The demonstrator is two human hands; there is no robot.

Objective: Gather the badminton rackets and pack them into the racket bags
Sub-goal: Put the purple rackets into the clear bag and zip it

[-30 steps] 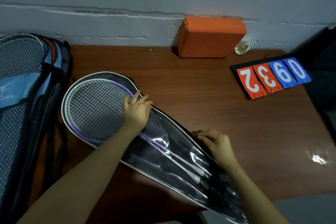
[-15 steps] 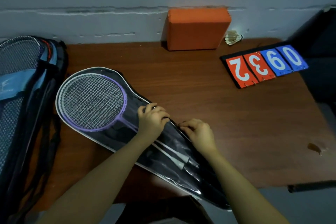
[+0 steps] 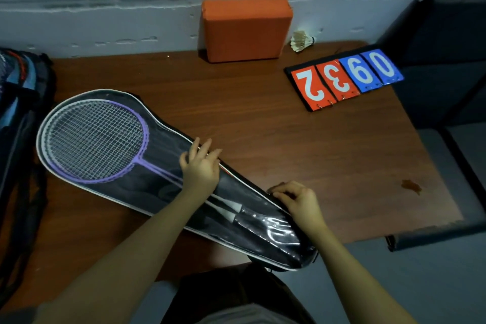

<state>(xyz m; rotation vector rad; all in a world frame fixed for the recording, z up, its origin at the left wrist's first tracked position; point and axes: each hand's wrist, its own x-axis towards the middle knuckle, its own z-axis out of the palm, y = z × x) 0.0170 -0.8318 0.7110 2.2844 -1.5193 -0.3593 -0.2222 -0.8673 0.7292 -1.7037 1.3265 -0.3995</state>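
Note:
A black racket bag [image 3: 265, 234] with a clear front and white trim lies diagonally on the wooden table [image 3: 289, 144]. Inside it are a purple-framed racket [image 3: 143, 137] and a white-framed one under it, heads at the left, grips at the lower right. My left hand [image 3: 201, 166] rests on the bag's upper edge over the shafts, fingers straight and spread. My right hand [image 3: 298, 200] pinches the same edge nearer the grip end, fingers curled. What it pinches is hidden by the fingers. A second, blue and black racket bag [image 3: 18, 113] lies at the far left.
An orange block [image 3: 246, 29] stands against the wall, with a shuttlecock [image 3: 302, 41] beside it. A flip scoreboard [image 3: 344, 79] reading 2 3 9 0 lies at the back right. A small stain [image 3: 410, 185] marks the table near its right edge. A dark seat [image 3: 447, 60] stands to the right.
My left hand slid from the racket head down the bag's edge to the shafts and its fingers straightened. My right hand drew away from it along the edge toward the grip end.

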